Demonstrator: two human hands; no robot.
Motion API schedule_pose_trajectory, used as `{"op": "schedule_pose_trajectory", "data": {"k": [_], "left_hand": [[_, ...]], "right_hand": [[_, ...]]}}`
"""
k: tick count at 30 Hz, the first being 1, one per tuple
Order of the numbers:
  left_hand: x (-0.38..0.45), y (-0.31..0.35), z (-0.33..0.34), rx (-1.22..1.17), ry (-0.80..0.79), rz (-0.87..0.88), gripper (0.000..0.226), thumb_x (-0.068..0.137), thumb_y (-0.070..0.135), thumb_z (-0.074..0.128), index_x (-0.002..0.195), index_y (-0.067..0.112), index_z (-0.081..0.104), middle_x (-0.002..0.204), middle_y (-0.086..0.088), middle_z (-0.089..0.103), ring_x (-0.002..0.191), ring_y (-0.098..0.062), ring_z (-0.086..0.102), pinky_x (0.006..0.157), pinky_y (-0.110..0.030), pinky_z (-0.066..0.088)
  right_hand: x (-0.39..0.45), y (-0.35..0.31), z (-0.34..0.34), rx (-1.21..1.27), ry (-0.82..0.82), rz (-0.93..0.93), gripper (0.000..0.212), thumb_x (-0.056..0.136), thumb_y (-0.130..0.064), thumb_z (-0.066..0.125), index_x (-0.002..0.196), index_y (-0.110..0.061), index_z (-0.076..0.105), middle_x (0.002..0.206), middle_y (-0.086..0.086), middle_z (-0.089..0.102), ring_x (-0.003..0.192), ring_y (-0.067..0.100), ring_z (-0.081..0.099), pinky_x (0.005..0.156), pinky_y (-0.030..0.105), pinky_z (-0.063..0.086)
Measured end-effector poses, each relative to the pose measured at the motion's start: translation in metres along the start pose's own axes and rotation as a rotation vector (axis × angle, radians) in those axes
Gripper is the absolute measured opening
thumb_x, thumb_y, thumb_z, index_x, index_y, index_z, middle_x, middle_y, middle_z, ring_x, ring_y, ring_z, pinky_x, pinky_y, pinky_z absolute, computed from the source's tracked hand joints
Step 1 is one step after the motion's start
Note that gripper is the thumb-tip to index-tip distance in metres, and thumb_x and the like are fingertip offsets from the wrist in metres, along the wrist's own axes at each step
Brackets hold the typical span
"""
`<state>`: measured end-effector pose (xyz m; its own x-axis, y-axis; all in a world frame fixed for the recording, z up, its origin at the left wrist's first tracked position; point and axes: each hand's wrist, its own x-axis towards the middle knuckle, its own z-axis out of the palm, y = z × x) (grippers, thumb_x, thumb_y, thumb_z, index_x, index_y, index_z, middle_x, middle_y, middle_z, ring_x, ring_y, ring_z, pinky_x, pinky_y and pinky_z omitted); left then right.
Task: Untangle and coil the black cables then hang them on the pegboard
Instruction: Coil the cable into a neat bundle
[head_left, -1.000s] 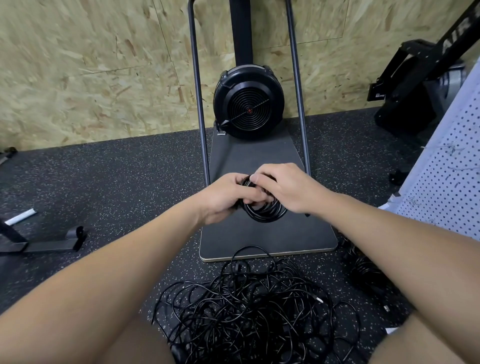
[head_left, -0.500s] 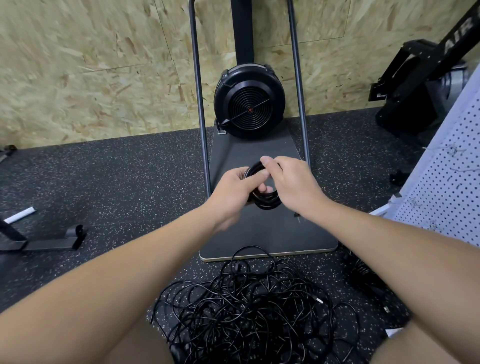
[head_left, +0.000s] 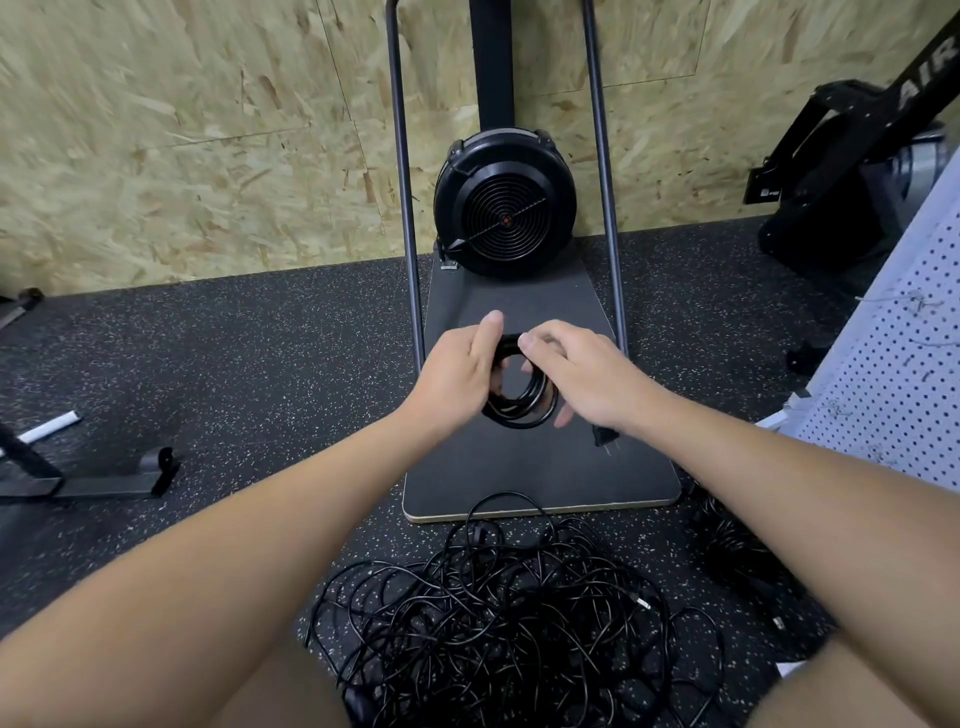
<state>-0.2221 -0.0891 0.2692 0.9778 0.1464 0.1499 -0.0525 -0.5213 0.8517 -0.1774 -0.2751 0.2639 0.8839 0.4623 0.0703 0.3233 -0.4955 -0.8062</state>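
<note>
Both hands hold a small coil of glossy black cable (head_left: 519, 402) above the floor: left hand (head_left: 460, 371) grips its rim, right hand (head_left: 576, 371) curls around the opposite side. Coiling looks nearly finished; next, probably securing the loose plug end (head_left: 602, 435) before hanging on the white perforated pegboard (head_left: 893, 374). A tangled heap of thin black cables (head_left: 498, 623) waits below.

Both forearms are bare to the frame's edge; the left hand (head_left: 457, 371) and right hand (head_left: 584, 374) wear no gloves, rings or watch.

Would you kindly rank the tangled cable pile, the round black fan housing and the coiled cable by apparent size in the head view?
1. tangled cable pile, though nearest the camera
2. round black fan housing
3. coiled cable, held by both hands
</note>
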Motion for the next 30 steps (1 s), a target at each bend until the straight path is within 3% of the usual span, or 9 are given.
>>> {"op": "schedule_pose_trajectory", "data": {"k": [2, 6, 9, 13, 15, 19, 23, 27, 30], "left_hand": [[0.004, -0.007, -0.005, 0.049, 0.028, 0.028, 0.067, 0.118, 0.047, 0.035, 0.078, 0.003, 0.067, 0.059, -0.01, 0.063, 0.056, -0.02, 0.055, 0.061, -0.037, 0.045], [0.012, -0.021, -0.011, 0.142, 0.074, 0.045, 0.059, 0.116, 0.048, 0.039, 0.086, 0.002, 0.062, 0.065, -0.017, 0.065, 0.055, -0.021, 0.054, 0.065, -0.044, 0.05], [0.018, -0.024, -0.015, 0.135, 0.054, 0.005, 0.044, 0.114, 0.049, 0.046, 0.1, 0.009, 0.057, 0.065, -0.004, 0.057, 0.054, -0.02, 0.055, 0.061, -0.04, 0.047], [0.019, -0.022, -0.022, 0.103, -0.076, -0.001, 0.053, 0.115, 0.046, 0.048, 0.084, 0.005, 0.04, 0.073, -0.003, 0.036, 0.057, -0.019, 0.044, 0.058, -0.03, 0.038], [0.013, -0.019, -0.022, 0.067, -0.176, -0.005, 0.056, 0.115, 0.051, 0.049, 0.079, 0.011, 0.035, 0.072, -0.005, 0.032, 0.062, -0.02, 0.039, 0.059, -0.028, 0.036], [-0.003, -0.006, -0.013, 0.063, -0.362, 0.073, 0.053, 0.115, 0.048, 0.05, 0.076, 0.014, 0.043, 0.062, -0.005, 0.044, 0.055, -0.017, 0.042, 0.054, -0.033, 0.032], [-0.01, 0.005, 0.001, -0.013, -0.315, 0.109, 0.038, 0.116, 0.045, 0.05, 0.089, 0.019, 0.051, 0.063, 0.003, 0.05, 0.056, -0.021, 0.05, 0.055, -0.034, 0.039], [-0.014, 0.007, 0.006, 0.032, -0.236, 0.107, 0.034, 0.116, 0.045, 0.049, 0.108, 0.013, 0.054, 0.059, 0.01, 0.058, 0.055, -0.017, 0.052, 0.057, -0.033, 0.044], [-0.014, 0.005, 0.004, 0.024, -0.231, 0.143, 0.032, 0.117, 0.043, 0.047, 0.105, 0.014, 0.054, 0.065, 0.009, 0.054, 0.056, -0.018, 0.053, 0.057, -0.03, 0.045]], "right_hand": [[0.0, 0.001, -0.008, 0.081, -0.11, 0.111, 0.044, 0.108, -0.053, 0.06, 0.137, -0.021, 0.054, 0.114, 0.003, 0.076, 0.067, 0.028, 0.081, 0.061, 0.04, 0.065], [-0.004, 0.005, -0.019, 0.187, -0.315, 0.217, 0.029, 0.113, -0.028, 0.061, 0.122, -0.001, 0.066, 0.098, 0.02, 0.08, 0.068, 0.025, 0.072, 0.059, 0.034, 0.059], [-0.004, 0.008, -0.023, 0.173, -0.304, 0.162, 0.026, 0.11, -0.018, 0.055, 0.105, -0.003, 0.075, 0.084, 0.008, 0.075, 0.069, 0.018, 0.066, 0.068, 0.035, 0.056], [-0.004, 0.002, -0.042, -0.074, -0.227, 0.034, 0.022, 0.104, -0.029, 0.07, 0.09, -0.02, 0.085, 0.067, -0.021, 0.07, 0.058, -0.003, 0.055, 0.067, 0.017, 0.042], [-0.001, 0.006, -0.047, -0.225, -0.176, -0.008, 0.025, 0.103, -0.033, 0.073, 0.082, -0.023, 0.083, 0.061, -0.012, 0.068, 0.051, 0.004, 0.055, 0.062, 0.025, 0.048], [0.005, 0.015, -0.034, -0.249, -0.045, -0.014, 0.03, 0.109, -0.028, 0.063, 0.083, -0.018, 0.075, 0.065, 0.002, 0.076, 0.056, 0.014, 0.076, 0.07, 0.037, 0.065], [0.012, 0.013, -0.023, -0.445, -0.096, -0.063, 0.035, 0.112, -0.028, 0.053, 0.08, -0.018, 0.061, 0.069, 0.001, 0.072, 0.062, 0.02, 0.073, 0.064, 0.039, 0.058], [0.009, 0.014, -0.02, -0.639, -0.297, -0.104, 0.016, 0.103, -0.016, 0.062, 0.088, -0.021, 0.061, 0.073, -0.008, 0.062, 0.065, 0.01, 0.055, 0.065, 0.036, 0.043], [0.008, 0.023, -0.02, -0.657, -0.265, -0.118, 0.025, 0.1, -0.017, 0.071, 0.08, -0.024, 0.057, 0.075, -0.006, 0.064, 0.068, 0.013, 0.056, 0.067, 0.038, 0.045]]}}
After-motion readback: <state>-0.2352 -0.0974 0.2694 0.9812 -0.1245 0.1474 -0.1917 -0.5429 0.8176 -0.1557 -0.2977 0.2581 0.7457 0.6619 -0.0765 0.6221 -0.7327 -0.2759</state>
